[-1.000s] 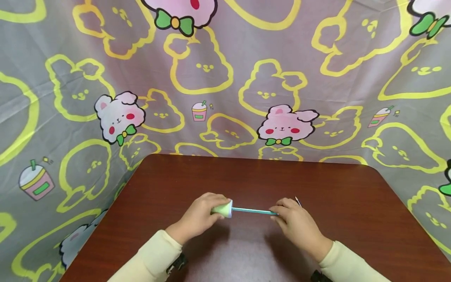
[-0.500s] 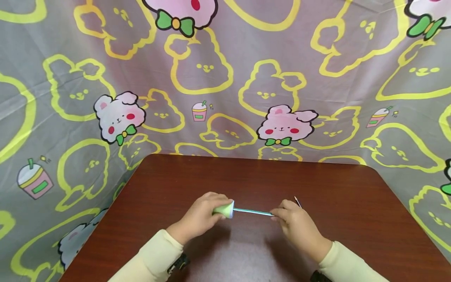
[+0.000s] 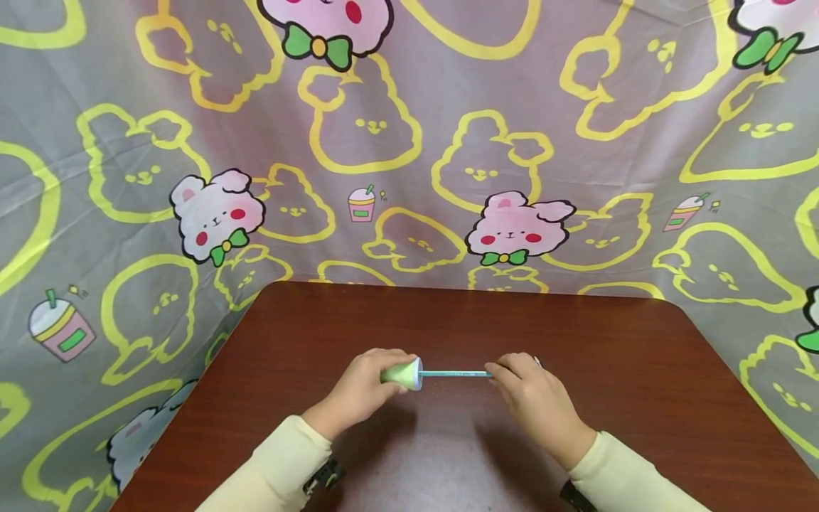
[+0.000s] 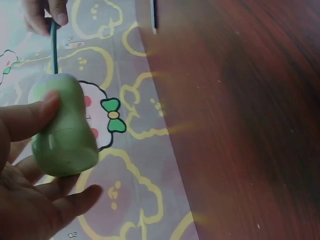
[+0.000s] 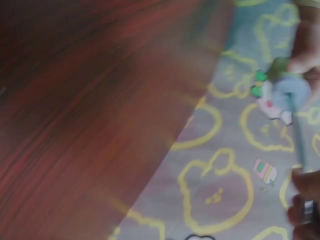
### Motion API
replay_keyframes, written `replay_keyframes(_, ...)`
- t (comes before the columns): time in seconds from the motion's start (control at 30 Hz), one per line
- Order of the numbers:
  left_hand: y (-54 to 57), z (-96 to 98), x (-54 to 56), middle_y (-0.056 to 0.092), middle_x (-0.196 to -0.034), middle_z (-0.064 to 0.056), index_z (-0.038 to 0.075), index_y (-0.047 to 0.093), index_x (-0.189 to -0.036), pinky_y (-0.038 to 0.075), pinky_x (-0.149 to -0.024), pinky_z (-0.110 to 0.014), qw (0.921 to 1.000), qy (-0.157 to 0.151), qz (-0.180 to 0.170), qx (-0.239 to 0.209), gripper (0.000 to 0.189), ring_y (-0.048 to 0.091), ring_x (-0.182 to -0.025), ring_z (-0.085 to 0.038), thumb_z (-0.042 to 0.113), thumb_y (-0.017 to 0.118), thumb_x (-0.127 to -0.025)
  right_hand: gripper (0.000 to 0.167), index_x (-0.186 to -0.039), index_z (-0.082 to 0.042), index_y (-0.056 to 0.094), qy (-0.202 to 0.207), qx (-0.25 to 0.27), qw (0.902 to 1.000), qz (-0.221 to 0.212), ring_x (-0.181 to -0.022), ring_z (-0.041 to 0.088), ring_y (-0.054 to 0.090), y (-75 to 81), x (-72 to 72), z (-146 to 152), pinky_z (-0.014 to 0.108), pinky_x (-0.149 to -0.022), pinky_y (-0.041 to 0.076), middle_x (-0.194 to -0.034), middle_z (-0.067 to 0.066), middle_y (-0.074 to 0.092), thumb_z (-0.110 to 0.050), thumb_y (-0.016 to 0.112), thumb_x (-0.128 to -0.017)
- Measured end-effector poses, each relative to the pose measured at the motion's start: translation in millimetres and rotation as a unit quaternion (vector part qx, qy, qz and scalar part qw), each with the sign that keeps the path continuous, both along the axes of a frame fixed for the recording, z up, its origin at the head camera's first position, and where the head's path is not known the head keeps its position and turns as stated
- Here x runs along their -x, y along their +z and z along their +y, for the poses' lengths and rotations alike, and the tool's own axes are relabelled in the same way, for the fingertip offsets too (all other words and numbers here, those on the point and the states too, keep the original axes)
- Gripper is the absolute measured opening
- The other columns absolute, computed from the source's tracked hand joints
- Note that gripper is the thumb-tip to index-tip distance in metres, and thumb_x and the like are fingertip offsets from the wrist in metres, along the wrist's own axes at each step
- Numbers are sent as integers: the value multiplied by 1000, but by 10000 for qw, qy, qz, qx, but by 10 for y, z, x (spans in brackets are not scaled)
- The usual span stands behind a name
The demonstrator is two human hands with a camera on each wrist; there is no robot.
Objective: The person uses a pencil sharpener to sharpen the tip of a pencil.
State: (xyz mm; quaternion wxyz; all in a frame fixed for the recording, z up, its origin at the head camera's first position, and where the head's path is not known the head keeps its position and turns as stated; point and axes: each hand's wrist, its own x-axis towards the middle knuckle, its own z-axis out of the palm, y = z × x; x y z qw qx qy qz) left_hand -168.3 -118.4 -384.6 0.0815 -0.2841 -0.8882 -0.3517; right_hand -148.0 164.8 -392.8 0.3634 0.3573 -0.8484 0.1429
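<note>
My left hand (image 3: 355, 391) grips a green pencil sharpener (image 3: 402, 374), thumb on one side and fingers on the other. In the left wrist view the sharpener (image 4: 65, 125) shows a smooth, waisted body with a rounded end. A teal pencil (image 3: 453, 373) runs from its pale front face, lying almost level; the pencil's front end is hidden inside. My right hand (image 3: 540, 395) pinches the pencil's other end between thumb and fingers. Both hands are held above the table. The right wrist view is blurred, with the pencil (image 5: 300, 137) at its right side.
On the brown table (image 3: 358, 320) a second, dark pencil (image 4: 154, 17) lies beyond my right hand, which mostly hides it in the head view. A grey curtain (image 3: 409, 92) printed with cartoon rabbits stands behind the table and along its sides.
The right hand has shifted slightly left and up, bringing the pencil from a slight tilt to nearly level. The second pencil is now mostly covered by that hand. The left hand keeps its grip.
</note>
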Motion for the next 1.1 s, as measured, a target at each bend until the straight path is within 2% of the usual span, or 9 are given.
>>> replay_keyframes(0.17, 26, 3, -17, 68, -115, -9, 6, 70, -117, 49, -91, -42, 9996, -18, -295, 50, 44, 61, -109, -27, 0, 79, -74, 47, -88, -1, 71, 256, -66, 9959, 868, -67, 16, 50, -100, 16, 3, 23, -50, 44, -78, 2, 54, -21, 32, -107)
replay_keyframes(0.3, 15, 2, -31, 69, -113, -7, 7, 70, -115, 49, -91, -39, 9931, -381, 869, 683, 44, 61, -107, -24, 0, 80, -72, 30, -81, -5, 72, 496, 229, 9926, -1083, -65, 5, 50, -93, 4, 20, 19, -54, 44, -72, -6, 53, -23, 56, -98)
replay_keyframes(0.5, -32, 4, -35, 69, -112, -9, 8, 72, -113, 51, -89, -36, 9717, -744, 1977, 1061, 43, 60, -105, -24, 0, 80, -71, 11, -84, 2, 74, 489, 1133, 8402, -5280, -59, 2, 50, 37, 50, 119, 22, -49, 41, -69, 1, 65, -9, 71, -84)
replay_keyframes(0.57, -48, -5, -29, 69, -113, -8, 8, 71, -114, 51, -89, -36, 9778, -690, 1729, 960, 43, 60, -106, -24, 1, 81, -72, 11, -87, 0, 74, 426, 972, 8553, -5071, -59, 2, 51, 37, 47, 117, 22, -50, 42, -72, -1, 65, -10, 70, -85)
replay_keyframes(0.67, -57, -18, -8, 69, -114, -7, 7, 70, -116, 50, -91, -38, 9924, -472, 964, 596, 44, 61, -108, -24, 3, 81, -73, 9, -89, -8, 74, 262, 210, 9533, -3003, -66, 2, 56, -7, 20, 94, 23, -54, 46, -76, -9, 65, -15, 73, -83)
replay_keyframes(0.77, -47, -33, 6, 69, -114, -7, 6, 70, -117, 49, -92, -40, 9994, -237, 194, 150, 45, 61, -108, -25, 4, 80, -73, 18, -90, -10, 73, 5, -148, 9977, -656, -63, 7, 57, -68, 16, 61, 25, -50, 46, -74, -7, 63, -24, 64, -93)
replay_keyframes(0.97, -12, -45, 1, 69, -114, -6, 6, 70, -117, 49, -91, -40, 9997, -235, 37, -20, 46, 61, -109, -24, 3, 80, -73, 37, -86, -10, 73, 131, 32, 9997, 207, -56, 8, 54, -107, 19, 52, 24, -46, 43, -66, -6, 60, -33, 49, -101)
replay_keyframes(1.03, -15, -45, -4, 69, -114, -7, 6, 70, -116, 49, -91, -39, 9974, -380, 577, 216, 45, 60, -108, -25, 3, 81, -72, 29, -84, -10, 73, 411, 186, 9921, -1174, -55, 3, 52, -71, 7, 69, 22, -47, 43, -64, -9, 59, -29, 56, -98)
replay_keyframes(1.1, -22, -43, -8, 69, -113, -8, 7, 71, -114, 50, -91, -38, 9896, -549, 1237, 479, 44, 60, -108, -25, 2, 81, -72, 22, -86, -7, 73, 831, 612, 9395, -3265, -52, 2, 51, -20, 7, 94, 22, -47, 44, -61, -7, 58, -22, 60, -95)
